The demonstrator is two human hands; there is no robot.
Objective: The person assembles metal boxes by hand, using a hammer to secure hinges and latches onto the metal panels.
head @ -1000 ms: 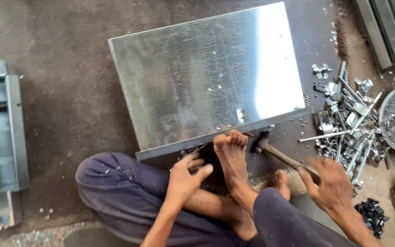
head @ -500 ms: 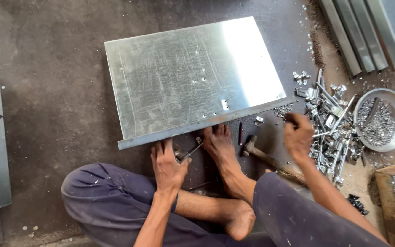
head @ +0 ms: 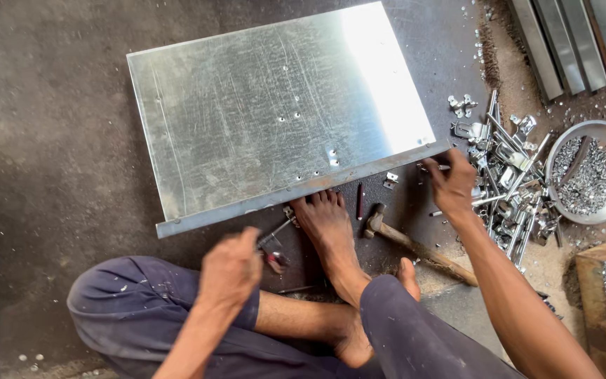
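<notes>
- My right hand [head: 452, 184] has left the wooden-handled hammer [head: 415, 242] and now sits at the right end of the large shiny galvanised steel sheet [head: 275, 112], fingers pinched on a thin metal rod [head: 435, 167] against the sheet's folded front edge.
- The hammer lies untouched on the dark floor [head: 43, 140], just in front of the sheet's front edge, its head beside my bare foot [head: 327, 228].
- My left hand [head: 231, 267] has come back from the edge; its fingers are curled shut around the red-handled pliers [head: 273, 247], in front of the sheet's front-left part.
- My foot's toes touch the middle of the folded edge.
- A heap of small bright metal brackets and rods [head: 510, 175] lies right of the sheet, just past my right hand.
- A round metal bowl of small fasteners [head: 590, 172] sits further right of the sheet.
- Long grey metal channels [head: 569, 42] lie off the sheet's far right corner.
</notes>
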